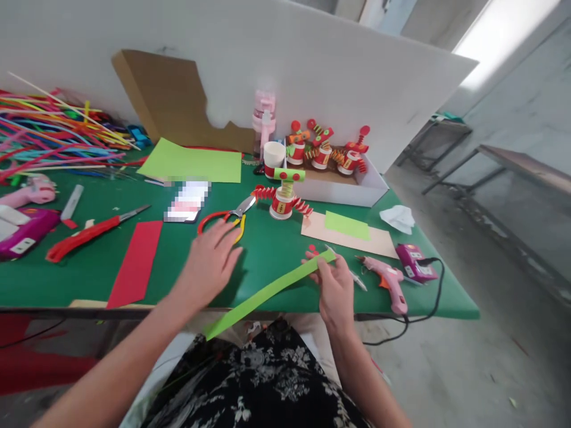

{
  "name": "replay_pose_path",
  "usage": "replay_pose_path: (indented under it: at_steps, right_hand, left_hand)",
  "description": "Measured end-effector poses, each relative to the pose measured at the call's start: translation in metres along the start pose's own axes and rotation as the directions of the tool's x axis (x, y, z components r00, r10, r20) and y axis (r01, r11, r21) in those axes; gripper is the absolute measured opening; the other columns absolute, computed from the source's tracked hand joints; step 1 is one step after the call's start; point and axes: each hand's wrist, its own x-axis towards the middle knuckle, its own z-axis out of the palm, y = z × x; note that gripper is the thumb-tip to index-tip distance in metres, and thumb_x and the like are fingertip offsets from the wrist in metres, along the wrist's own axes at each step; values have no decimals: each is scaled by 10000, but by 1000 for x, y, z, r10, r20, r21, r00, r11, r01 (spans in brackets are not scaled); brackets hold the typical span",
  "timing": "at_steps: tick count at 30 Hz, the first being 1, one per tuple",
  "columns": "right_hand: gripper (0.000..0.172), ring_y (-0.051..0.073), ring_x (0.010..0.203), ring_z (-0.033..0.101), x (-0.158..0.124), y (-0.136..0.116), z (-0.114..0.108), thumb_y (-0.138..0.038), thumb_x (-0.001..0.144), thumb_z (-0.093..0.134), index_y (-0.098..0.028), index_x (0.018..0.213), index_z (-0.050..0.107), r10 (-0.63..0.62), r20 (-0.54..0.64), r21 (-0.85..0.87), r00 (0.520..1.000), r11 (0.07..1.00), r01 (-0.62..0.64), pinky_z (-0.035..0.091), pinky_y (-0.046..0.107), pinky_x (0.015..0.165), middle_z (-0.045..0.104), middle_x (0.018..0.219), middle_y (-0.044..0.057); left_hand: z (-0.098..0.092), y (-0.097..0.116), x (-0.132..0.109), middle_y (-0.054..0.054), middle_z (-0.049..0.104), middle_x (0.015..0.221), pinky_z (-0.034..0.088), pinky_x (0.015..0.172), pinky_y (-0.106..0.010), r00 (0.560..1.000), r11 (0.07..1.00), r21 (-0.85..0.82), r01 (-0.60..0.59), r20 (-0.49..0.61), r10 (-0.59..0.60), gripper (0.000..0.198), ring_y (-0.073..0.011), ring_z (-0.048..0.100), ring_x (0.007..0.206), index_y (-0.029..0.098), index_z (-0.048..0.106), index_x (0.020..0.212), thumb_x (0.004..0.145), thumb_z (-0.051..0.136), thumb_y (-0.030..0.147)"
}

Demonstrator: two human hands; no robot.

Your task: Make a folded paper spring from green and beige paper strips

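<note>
My right hand (334,289) pinches one end of a long light-green paper strip (267,291), which slants down to the left past the table's front edge. My left hand (213,260) lies over the scissors (243,207) with red and yellow handles; its fingers are stretched out and reach the handles, partly covering them. Whether it touches them I cannot tell. Beyond the scissors stands a paper-cup figure (282,203) with folded red arms and a green top. A white pen (358,280) lies beside my right hand, partly hidden by it.
A pink glue gun (390,279) with a black cord lies at right. A white box (343,191) holds several finished figures. At left are a red strip (136,261), a red utility knife (89,236), a phone (187,201) and pipe cleaners (57,131). Green paper (196,163) lies behind.
</note>
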Motion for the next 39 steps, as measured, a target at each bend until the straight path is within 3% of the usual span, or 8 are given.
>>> replay_pose_path:
  at_steps: [4,7,11,15,21,26,31,39]
  right_hand:
    - [314,209,792,734,-14,-17,12,-424,805,709,-228,969,527,-27,134,7,991,1000,26,576,315,688,773,919,65]
    - [301,197,771,718,-12,-21,8,-446,811,700,-226,945,545,-76,105,12,992,997,75,568,321,710,759,902,50]
    - [274,161,602,625,-2,-12,-16,-450,773,725,-209,798,598,-97,42,-184,994,978,103,509,278,598,656,681,-5]
    - [291,138,483,518,9,4,-26,-473,750,717,-208,741,596,-40,118,-378,992,922,82,426,268,489,559,580,-30]
    - [367,113,540,517,20,0,-21,-417,826,659,-193,1109,597,-343,128,-637,930,690,343,462,269,549,661,956,53]
    - [167,180,762,619,2,-4,-20,-247,948,513,-202,928,673,-482,437,-636,759,431,640,509,312,729,698,885,61]
    - [203,215,1061,635,-11,10,-3,-165,955,525,-179,1081,683,-295,776,-433,558,395,810,438,391,1020,746,1072,81]
    - [222,232,1045,623,10,16,11,-269,887,692,-179,1090,703,-120,869,-412,480,362,836,460,381,947,733,1114,100]
  left_hand:
    - [9,56,-12,-92,738,1094,543,833,-360,878,708,-608,359,477,-36,516,-228,699,948,198,533,1251,827,552,493]
    - [7,60,-22,14,689,641,423,478,-224,684,580,-558,594,729,1,331,-111,563,444,198,575,878,793,578,518]
    - [-15,24,-28,67,570,489,296,411,-181,613,670,-394,629,781,-116,391,-59,412,356,210,514,682,749,638,574]
    - [-39,-14,-28,49,526,488,327,420,-217,665,839,-151,523,688,-290,440,-105,424,389,228,561,701,740,547,666]
    - [-58,-32,-48,-96,730,907,504,697,-415,986,929,367,51,128,-105,461,-299,666,803,214,641,1041,888,354,540]
    - [-41,-23,-72,-53,735,931,512,779,-336,950,923,225,-313,73,304,335,-223,658,884,221,654,1028,985,382,411]
    - [-12,-14,-79,-86,700,939,494,763,-341,949,922,234,-307,154,276,339,-226,625,865,168,668,995,1002,363,315]
    - [-11,-16,-72,-96,675,876,486,693,-324,959,940,232,-251,190,209,392,-224,622,817,164,698,886,995,347,302]
